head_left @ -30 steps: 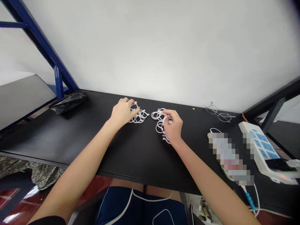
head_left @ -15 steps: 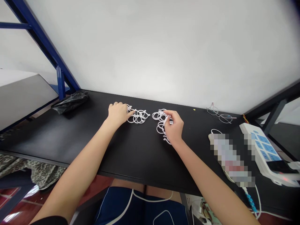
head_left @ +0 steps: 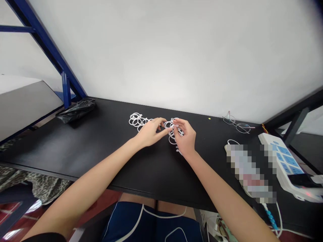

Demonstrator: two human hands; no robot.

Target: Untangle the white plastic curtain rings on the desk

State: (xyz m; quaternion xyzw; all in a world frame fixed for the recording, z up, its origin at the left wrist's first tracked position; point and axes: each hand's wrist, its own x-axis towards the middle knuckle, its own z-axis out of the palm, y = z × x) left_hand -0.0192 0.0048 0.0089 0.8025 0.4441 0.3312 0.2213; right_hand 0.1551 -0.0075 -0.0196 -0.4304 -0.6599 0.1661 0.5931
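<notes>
On the desk (head_left: 88,148), well to the right of the right grip (head_left: 188,138), lies a long slab with a blurred face (head_left: 249,173), a white cable with a blue sleeve (head_left: 271,219) running from its near end. Farther right of that grip sits a white power strip (head_left: 289,158) with blue sockets. Beyond the grip and to its right, close to the wall (head_left: 164,50), rest thin-rimmed spectacles (head_left: 235,124), with a yellow speck (head_left: 209,118) to their left. Far to the left of the left grip (head_left: 150,132), a crumpled black plastic bag (head_left: 76,111) lies by a blue metal frame (head_left: 47,48).

The white rings lie in two loose heaps, each partly covered by a hand. The left heap (head_left: 136,120) spreads just beyond and left of the left grip; the right heap (head_left: 173,138) lies under and just left of the right grip. Both are slim, overlapping hoops, some with small knobs on the rim. The right grip is narrow, thumb and fingertips pinching a white piece (head_left: 176,125), its outline partly hidden. The left grip is moderately spread, thumb and forefinger apart, close to that piece; whether they touch it, I cannot tell.
</notes>
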